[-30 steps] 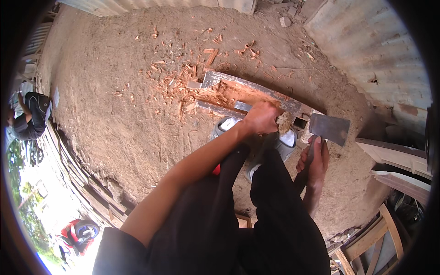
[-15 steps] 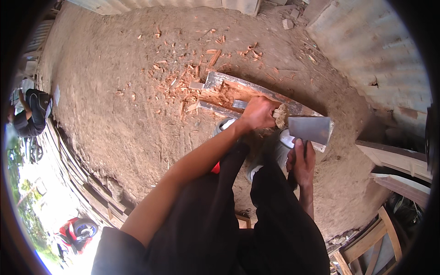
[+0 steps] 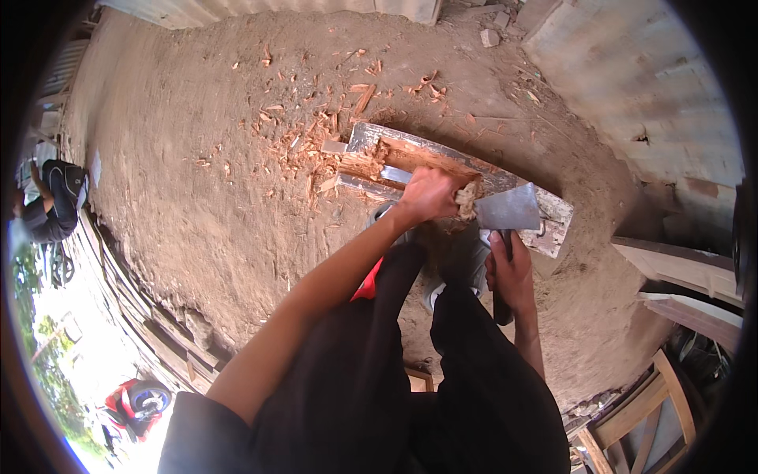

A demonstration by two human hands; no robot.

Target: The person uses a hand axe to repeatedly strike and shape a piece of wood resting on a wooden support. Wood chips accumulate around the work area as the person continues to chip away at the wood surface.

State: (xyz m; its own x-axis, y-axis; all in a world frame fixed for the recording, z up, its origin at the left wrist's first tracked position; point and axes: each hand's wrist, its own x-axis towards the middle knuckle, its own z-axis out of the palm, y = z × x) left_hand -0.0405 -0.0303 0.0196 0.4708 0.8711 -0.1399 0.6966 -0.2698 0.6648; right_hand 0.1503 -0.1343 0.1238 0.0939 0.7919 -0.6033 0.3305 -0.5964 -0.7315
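Since the last frame, the hatchet (image 3: 508,208) in our R hand (image 3: 513,272) has swung left, from over the wood's R part to right by the chisel's butt (image 3: 467,204); our L hand (image 3: 432,193) and the chisel (image 3: 397,174) have slid a bit left too. Can't tell if hatchet & butt actually touch.

Grip: L fist is wrapped round the chisel's handle, blade sticking out L along the hollow (image 3: 422,158) in the wood (image 3: 559,221). R hand is closed on the hatchet's dark handle, flat of the head facing up. Wood lies on the ground (image 3: 197,118) by our feet, slanting; chips (image 3: 304,150) lie mostly off its L end.

Handling: chisel is prob. stiff, fairly light; best held mid-handle, fingers clear of the butt, which looks frayed & prob. crumbly. Hatchet is prob. head-heavy, so we'd want a firm hold, hand low on the handle for swing, nearer the head for control. Wood looks heavy & solid at the R end; walls by the hollow are thinner, prob. splintery, so we'd lift by the R end.
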